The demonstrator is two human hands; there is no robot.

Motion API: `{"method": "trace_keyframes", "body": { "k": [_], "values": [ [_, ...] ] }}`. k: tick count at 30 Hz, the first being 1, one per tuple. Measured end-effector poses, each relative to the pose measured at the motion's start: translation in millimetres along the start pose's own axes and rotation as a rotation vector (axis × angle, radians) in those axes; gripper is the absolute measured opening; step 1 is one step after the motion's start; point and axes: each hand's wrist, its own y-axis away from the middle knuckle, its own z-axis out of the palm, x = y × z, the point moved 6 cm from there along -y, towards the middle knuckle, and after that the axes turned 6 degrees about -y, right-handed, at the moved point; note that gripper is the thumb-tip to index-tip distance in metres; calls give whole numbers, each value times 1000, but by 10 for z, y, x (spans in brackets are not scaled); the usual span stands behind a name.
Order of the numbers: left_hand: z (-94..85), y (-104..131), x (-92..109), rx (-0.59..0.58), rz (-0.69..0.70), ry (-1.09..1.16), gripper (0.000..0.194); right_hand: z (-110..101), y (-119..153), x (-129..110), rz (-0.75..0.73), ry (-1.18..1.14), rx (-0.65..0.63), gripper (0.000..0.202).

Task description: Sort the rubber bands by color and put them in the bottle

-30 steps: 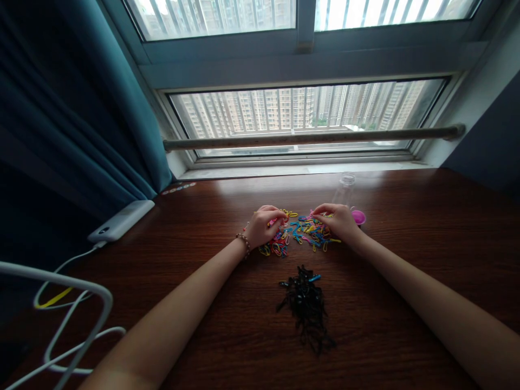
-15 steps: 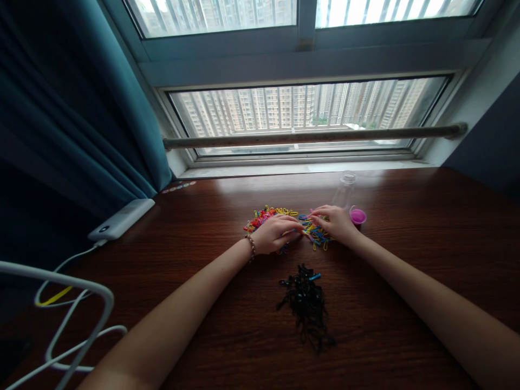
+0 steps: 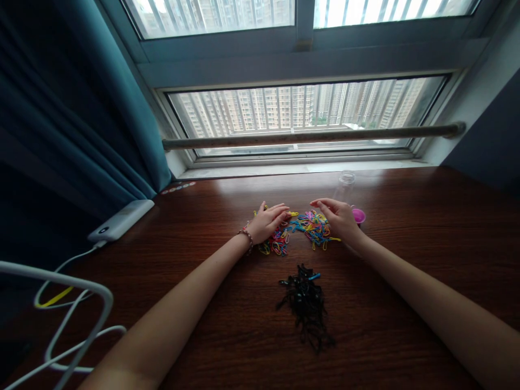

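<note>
My left hand (image 3: 268,222), with a beaded bracelet at the wrist, lies spread over the left pile of coloured bands (image 3: 277,242), hiding much of it. Beside it, my right hand (image 3: 335,215) hovers at the right edge of another multicoloured pile (image 3: 313,227). Its thumb and fingers are bent but apart, with nothing visible between them. Nearer the camera lies a heap of black bands (image 3: 306,306) with one blue piece on it. A pink round cap or cup (image 3: 358,216) is just right of my right hand, and a clear bottle (image 3: 345,184) lies behind that hand.
A white device (image 3: 122,219) with a cable sits at the table's left, by the blue curtain (image 3: 93,108). White tubing (image 3: 81,284) fills the lower left. A metal bar (image 3: 309,137) crosses the window beyond the brown table (image 3: 426,227).
My left hand has moved slightly left and up, its fingers spreading. My right hand has lifted and shifted a little right, uncovering more of the right pile.
</note>
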Motion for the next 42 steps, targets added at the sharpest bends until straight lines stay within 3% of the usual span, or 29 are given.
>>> {"method": "trace_keyframes", "body": {
  "k": [3, 9, 13, 21, 23, 25, 29, 33, 37, 39, 42],
  "values": [
    [-49, 14, 88, -46, 51, 115, 37, 8, 10, -28, -18, 60, -15, 27],
    [-275, 25, -51, 190, -66, 270, 41, 176, 84, -186, -176, 228, -216, 25],
    [-222, 15, -55, 104, -38, 341, 39, 373, 196, -228, -314, 316, -422, 29],
    [-155, 26, 268, -73, 107, 420, 38, 299, 192, -180, -164, 100, -227, 34],
    [-138, 24, 298, -99, 113, 419, 38, 271, 182, -185, -173, 115, -202, 24],
    [-147, 14, 277, -71, 103, 395, 38, 236, 170, -187, -196, 200, -182, 9],
    [-243, 12, 103, 96, 20, 205, 35, 182, 128, -189, -233, 375, -159, 12],
    [-230, 79, 53, 37, 136, -146, 29, 405, 101, -251, -343, 442, -351, 26],
    [-201, 233, 71, 24, 302, -299, 28, 772, 119, -256, -460, 476, -594, 39],
    [-220, 309, 57, 82, 319, -317, 27, 859, 102, -210, -467, 504, -628, 40],
    [-252, 384, 10, 164, 294, -325, 26, 819, 57, -138, -438, 531, -592, 38]
  ]
}}
